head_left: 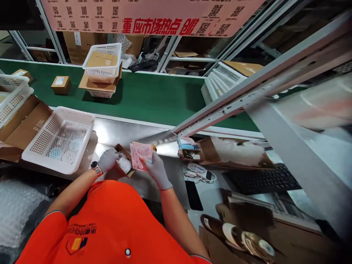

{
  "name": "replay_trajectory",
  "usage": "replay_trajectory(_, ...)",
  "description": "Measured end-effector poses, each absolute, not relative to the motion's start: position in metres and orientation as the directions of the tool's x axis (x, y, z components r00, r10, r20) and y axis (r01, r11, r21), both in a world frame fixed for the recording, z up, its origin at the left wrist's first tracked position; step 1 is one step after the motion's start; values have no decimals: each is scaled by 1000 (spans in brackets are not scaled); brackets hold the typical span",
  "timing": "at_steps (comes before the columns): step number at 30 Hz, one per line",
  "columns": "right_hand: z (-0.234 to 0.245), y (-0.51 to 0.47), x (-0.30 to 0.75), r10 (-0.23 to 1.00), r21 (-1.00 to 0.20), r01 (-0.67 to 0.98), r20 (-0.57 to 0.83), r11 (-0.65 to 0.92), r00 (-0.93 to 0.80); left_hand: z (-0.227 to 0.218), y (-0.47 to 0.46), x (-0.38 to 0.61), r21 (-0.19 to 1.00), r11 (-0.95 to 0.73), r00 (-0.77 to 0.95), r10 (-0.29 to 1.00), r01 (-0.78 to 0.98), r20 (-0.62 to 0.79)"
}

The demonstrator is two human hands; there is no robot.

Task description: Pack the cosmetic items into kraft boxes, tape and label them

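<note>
Steel bench runs across the middle of the frame, with a green conveyor belt above it. At centre, my left hand presses down on a small open carton with bubble wrap inside, fingers curled over its edge. Just right of it, my right hand pinches pink slips upright over the carton. At left sits a white perforated basket.

A single head-worn camera looks steeply down from above the person's orange shirt, close over the shiny steel table. It faces toward 12 o'clock, across the green conveyor belt to the shelving behind.
</note>
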State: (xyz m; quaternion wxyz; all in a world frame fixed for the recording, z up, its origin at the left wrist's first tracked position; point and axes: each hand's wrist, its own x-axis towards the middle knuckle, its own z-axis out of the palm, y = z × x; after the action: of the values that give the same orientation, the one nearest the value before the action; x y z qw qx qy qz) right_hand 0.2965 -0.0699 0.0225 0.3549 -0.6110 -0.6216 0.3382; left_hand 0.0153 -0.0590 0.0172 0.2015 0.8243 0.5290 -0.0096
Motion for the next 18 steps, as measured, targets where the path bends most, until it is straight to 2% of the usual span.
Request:
replay_trajectory(2, 24, -71, 284, 999, -782, 622, 16, 36, -38, 13, -65, 12, 337, -315, 389, 904, 887, -180)
replay_trajectory(5, 25, -68, 259, 989, -586, 806, -51, 82, -138, 3, -71, 13, 389, -146, 206, 972, 910, -116)
replay_trajectory(8, 25, -64, 232, 951, -350, 914, -149, 204, -270, -10, -74, 15, 453, 58, 63, 967, 889, -248)
replay_trajectory(11, 21, -59, 206, 910, -156, 955, -298, 252, -289, -20, -75, 14, 496, 133, 53, 938, 858, -343)
replay_trajectory(14, 17, -54, 186, 879, -53, 958, -385, 282, -280, -23, -77, 12, 544, 124, 71, 944, 830, -323)
replay_trajectory(18, 16, -49, 175, 861, -12, 948, -415, 319, -295, -20, -80, 12, 569, 160, 70, 930, 806, -361)
